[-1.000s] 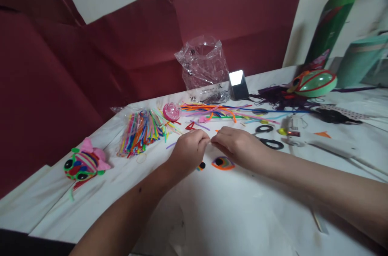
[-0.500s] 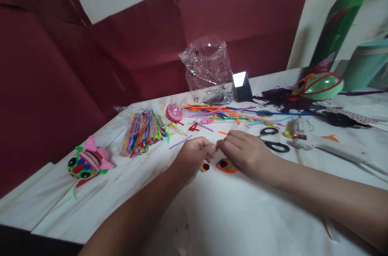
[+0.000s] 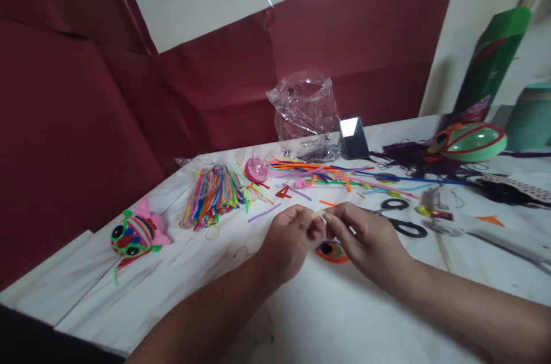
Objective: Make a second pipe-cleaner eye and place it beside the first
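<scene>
My left hand [image 3: 293, 240] and my right hand [image 3: 365, 240] meet over the white table, fingers curled in a pinch. A small pale sliver [image 3: 317, 215] shows at the right fingertips, too small to name. What the left fingers hold, if anything, is hidden. Just below my right hand lies an eye-shaped piece [image 3: 332, 251] with an orange rim and a black centre. Past the hands are a short orange pipe cleaner [image 3: 328, 203] and scissors [image 3: 408, 228] with black handles, partly behind my right hand.
At left sits a colourful fish-like figure [image 3: 136, 233], near bundled pipe cleaners [image 3: 215, 194]. Loose pipe cleaners [image 3: 318, 170], a pink round container [image 3: 257, 170] and a phone [image 3: 354, 139] lie further back. A glue gun [image 3: 486, 232] and a decorated green balloon [image 3: 477, 142] are at right.
The view has shifted, so everything sits lower and further right. My left hand has turned and now covers the second small eye piece. A pale sliver has come into sight between the fingertips.
</scene>
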The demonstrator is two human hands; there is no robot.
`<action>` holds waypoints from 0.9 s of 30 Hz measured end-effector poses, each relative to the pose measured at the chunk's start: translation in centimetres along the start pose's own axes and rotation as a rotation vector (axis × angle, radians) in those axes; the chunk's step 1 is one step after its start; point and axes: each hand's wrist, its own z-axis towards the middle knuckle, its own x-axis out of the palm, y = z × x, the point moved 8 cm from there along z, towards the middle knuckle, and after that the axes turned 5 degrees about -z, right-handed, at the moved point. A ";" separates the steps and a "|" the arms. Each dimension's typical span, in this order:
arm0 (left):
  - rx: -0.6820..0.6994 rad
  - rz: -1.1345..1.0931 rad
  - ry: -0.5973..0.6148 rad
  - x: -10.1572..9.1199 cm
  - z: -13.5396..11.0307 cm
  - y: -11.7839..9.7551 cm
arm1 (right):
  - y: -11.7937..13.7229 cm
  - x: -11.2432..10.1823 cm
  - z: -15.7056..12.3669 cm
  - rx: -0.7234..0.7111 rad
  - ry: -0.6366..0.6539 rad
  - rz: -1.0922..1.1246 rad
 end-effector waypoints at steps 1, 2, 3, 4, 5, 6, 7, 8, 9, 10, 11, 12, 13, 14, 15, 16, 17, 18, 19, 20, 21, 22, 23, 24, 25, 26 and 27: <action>-0.001 0.007 -0.033 -0.3 0.1 -0.3 | -0.1 0.0 0.1 0.001 0.006 -0.011; -0.004 0.026 -0.068 -0.7 0.1 -0.5 | -0.2 0.1 0.1 -0.013 0.014 -0.029; -0.010 0.058 -0.095 -0.9 0.1 -0.8 | -0.2 0.2 0.2 -0.040 0.021 -0.049; -0.018 0.103 -0.111 -1.1 0.1 -1.0 | -0.1 0.4 0.2 -0.074 0.026 -0.069; -0.024 0.157 -0.115 -1.2 0.1 -1.1 | 0.0 0.6 0.2 -0.110 0.032 -0.085; -0.033 0.217 -0.105 -1.2 0.0 -1.2 | 0.0 0.8 0.1 -0.137 0.043 -0.092; -0.043 0.273 -0.090 -1.2 0.0 -1.2 | 0.0 1.1 0.1 -0.151 0.055 -0.090; -0.054 0.316 -0.080 -1.2 0.0 -1.2 | -0.1 1.2 0.1 -0.150 0.063 -0.077; -0.062 0.343 -0.080 -1.3 -0.1 -1.1 | -0.3 1.3 0.1 -0.134 0.068 -0.056; -0.069 0.356 -0.085 -1.4 -0.1 -1.1 | -0.5 1.4 0.1 -0.112 0.073 -0.033; -0.072 0.355 -0.093 -1.5 -0.1 -1.1 | -0.8 1.5 0.1 -0.095 0.075 -0.015; -0.069 0.345 -0.106 -1.6 -0.1 -1.1 | -0.9 1.5 0.0 -0.093 0.073 -0.011; -0.063 0.336 -0.115 -1.7 -0.1 -1.2 | -0.8 1.5 0.0 -0.113 0.071 -0.019; -0.055 0.336 -0.118 -1.7 -0.1 -1.4 | -0.7 1.6 -0.1 -0.153 0.074 -0.037; -0.052 0.352 -0.116 -1.7 -0.1 -1.5 | -0.4 1.7 -0.2 -0.202 0.081 -0.061; -0.059 0.383 -0.109 -1.7 0.0 -1.5 | -0.2 1.8 -0.3 -0.248 0.086 -0.082; -0.074 0.423 -0.103 -1.7 -0.1 -1.4 | 0.0 1.9 -0.4 -0.280 0.088 -0.093; -0.091 0.462 -0.097 -1.8 -0.1 -1.3 | 0.0 1.9 -0.4 -0.285 0.085 -0.092; -0.106 0.487 -0.094 -1.8 -0.1 -1.2 | -0.1 1.9 -0.3 -0.263 0.080 -0.079; -0.110 0.493 -0.096 -2.0 -0.1 -1.1 | -0.4 1.9 -0.2 -0.223 0.071 -0.059; -0.104 0.484 -0.102 -2.1 -0.1 -1.1 | -0.7 1.8 -0.1 -0.171 0.062 -0.038; -0.092 0.464 -0.109 -2.2 0.0 -1.2 | -1.0 1.7 0.0 -0.122 0.058 -0.023; -0.084 0.440 -0.113 -2.4 0.1 -1.2 | -1.2 1.7 0.0 -0.091 0.056 -0.016; -0.082 0.418 -0.113 -2.5 0.1 -1.1 | -1.3 1.7 0.0 -0.091 0.057 -0.018; -0.085 0.404 -0.111 -2.6 0.2 -1.0 | -1.1 1.6 0.0 -0.120 0.053 -0.025; -0.093 0.396 -0.104 -2.6 0.2 -0.8 | -0.9 1.6 0.0 -0.164 0.052 -0.032; -0.100 0.392 -0.098 -2.6 0.2 -0.7 | -0.6 1.6 -0.1 -0.210 0.057 -0.036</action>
